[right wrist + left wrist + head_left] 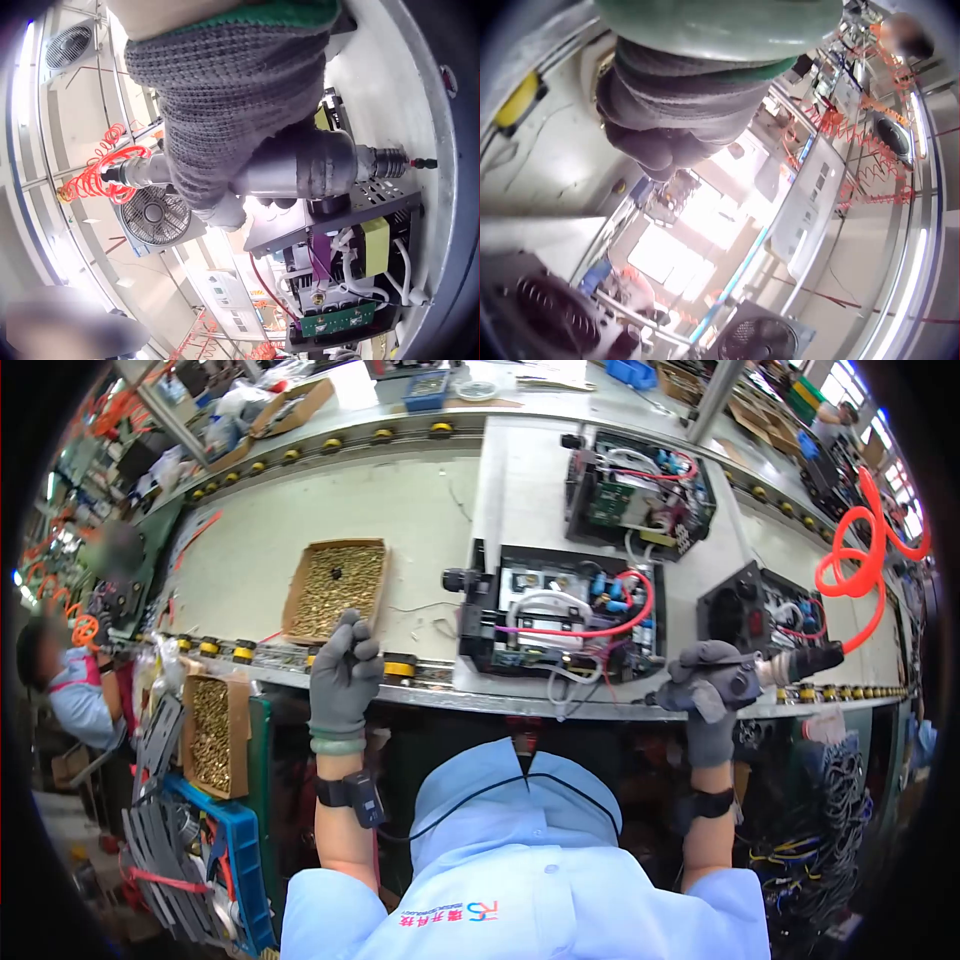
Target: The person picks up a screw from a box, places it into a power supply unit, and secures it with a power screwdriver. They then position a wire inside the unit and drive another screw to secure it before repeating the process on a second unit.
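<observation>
The gloved left hand (pixel 345 678) is beside the near right corner of a cardboard box of brass-coloured screws (pixel 335 585). Its fingers are curled, and nothing shows between them; in the left wrist view the same hand (pixel 675 112) hides its fingertips. The gloved right hand (pixel 710 725) grips a grey cylindrical power tool (pixel 742 682) at the table's front edge. In the right wrist view, the hand (pixel 225 120) wraps round the tool body (pixel 322 166), whose bit (pixel 425 163) points away over the table surface. An open electronic unit (pixel 565 615) stands between the hands.
Two more open units (pixel 645 495) (pixel 765 610) stand behind and at the right. A red coiled hose (pixel 865 560) runs to the tool. Yellow-black rollers (pixel 400 664) line the front edge. Another screw box (pixel 215 735) and a blue crate (pixel 245 860) are lower left.
</observation>
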Demonstrator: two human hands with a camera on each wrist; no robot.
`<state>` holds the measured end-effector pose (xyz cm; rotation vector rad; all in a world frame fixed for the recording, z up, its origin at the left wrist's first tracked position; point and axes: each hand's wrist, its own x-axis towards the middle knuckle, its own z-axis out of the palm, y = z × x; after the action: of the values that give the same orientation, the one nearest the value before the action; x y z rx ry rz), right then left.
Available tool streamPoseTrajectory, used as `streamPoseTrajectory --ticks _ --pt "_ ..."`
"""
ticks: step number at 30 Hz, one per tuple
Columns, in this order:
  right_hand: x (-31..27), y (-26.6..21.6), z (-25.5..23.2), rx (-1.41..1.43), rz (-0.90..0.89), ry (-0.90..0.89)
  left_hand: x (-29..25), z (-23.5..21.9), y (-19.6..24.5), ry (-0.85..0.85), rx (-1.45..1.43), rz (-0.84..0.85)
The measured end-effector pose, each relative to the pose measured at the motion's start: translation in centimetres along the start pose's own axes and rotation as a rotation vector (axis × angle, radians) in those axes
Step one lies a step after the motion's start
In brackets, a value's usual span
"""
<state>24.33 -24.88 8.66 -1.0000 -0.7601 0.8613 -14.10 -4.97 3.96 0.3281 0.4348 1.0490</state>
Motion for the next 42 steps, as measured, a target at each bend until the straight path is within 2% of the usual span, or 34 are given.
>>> streamPoseTrajectory --ticks 2,3,5,6,7,8,10,12,13,14,16,17,19,21,23,25,29,32,34,36,37,41,42 --pt "-0.1 0.7 -0.1 0.017 -0.052 -0.008 -0.2 -0.6 -0.5 -0.031 -0.138 -0.021" --pt "-0.2 1.0 -0.2 0.068 -0.021 -0.002 -0.3 -0.5 -0.8 0.029 -0.147 -0.005" --pt "-0.5 1.7 -0.2 0.078 -0.059 -0.019 -1.3 0.1 -1.4 -0.033 -0.123 -0.022" --pt "-0.8 2.0 -0.3 0.091 -0.094 -0.036 -2.0 0.8 -1.8 -0.091 -0.098 -0.039" --pt "-1.0 2.4 -0.2 -0.007 -0.204 -0.039 -3.1 2.6 -2.6 -0.071 -0.031 -0.038" --pt "-1.2 1.9 0.0 -0.015 -0.21 -0.03 -4.5 4.4 -3.5 -0.079 -0.034 -0.048" --pt "-1.6 -0.1 1.1 -0.014 -0.161 -0.065 -6.7 7.5 -5.5 0.013 0.142 -0.139" --pt "-1.4 -3.4 3.4 0.098 -0.239 -0.11 -7.9 8.8 -7.9 -0.14 0.382 -0.232" --pt "-1.1 -5.2 4.6 0.007 -0.311 -0.148 -8.2 10.0 -9.4 -0.127 0.453 -0.241" --pt "-1.0 -6.8 5.9 0.073 -0.345 -0.165 -8.2 11.1 -10.6 -0.157 0.438 -0.324" --pt "-1.0 -8.8 8.1 0.154 -0.401 -0.184 -7.5 11.9 -13.5 -0.193 0.222 -0.457" --pt "-1.1 -9.2 9.0 0.168 -0.423 -0.183 -7.3 12.3 -14.6 -0.194 0.218 -0.453" --pt "-1.4 -8.5 9.3 0.261 -0.454 -0.301 -7.0 12.6 -16.1 -0.202 -0.025 -0.522" --pt "-1.5 -7.4 8.7 0.343 -0.5 -0.421 -7.0 12.3 -16.1 -0.194 -0.007 -0.507" --pt "-2.2 -6.2 9.3 0.374 -0.493 -0.345 -7.1 12.3 -15.7 -0.177 0.014 -0.484" --pt "-2.3 -5.1 9.8 0.389 -0.5 -0.278 -7.4 12.9 -15.1 -0.058 0.212 -0.46" --pt "-2.3 -4.9 9.9 0.364 -0.512 -0.223 -7.3 12.5 -15.3 -0.053 0.191 -0.383" --pt "-2.3 -4.4 10.5 0.364 -0.519 -0.188 -7.3 12.4 -15.1 -0.083 0.161 -0.448" --pt "-2.3 -4.1 11.0 0.379 -0.53 -0.155 -7.1 11.6 -15.3 -0.201 0.148 -0.508" --pt "-2.3 -3.8 11.2 0.392 -0.535 -0.19 -7.0 11.6 -15.5 -0.179 0.176 -0.499" --pt "-1.8 -3.6 10.6 0.394 -0.567 -0.31 -6.9 11.7 -15.6 -0.157 0.205 -0.49" --pt "-2.2 -3.6 10.9 0.355 -0.565 -0.304 -6.6 11.9 -15.8 -0.146 0.188 -0.488" --pt "-2.2 -3.6 10.7 0.355 -0.563 -0.306 -6.5 12.2 -15.7 -0.065 0.239 -0.468"
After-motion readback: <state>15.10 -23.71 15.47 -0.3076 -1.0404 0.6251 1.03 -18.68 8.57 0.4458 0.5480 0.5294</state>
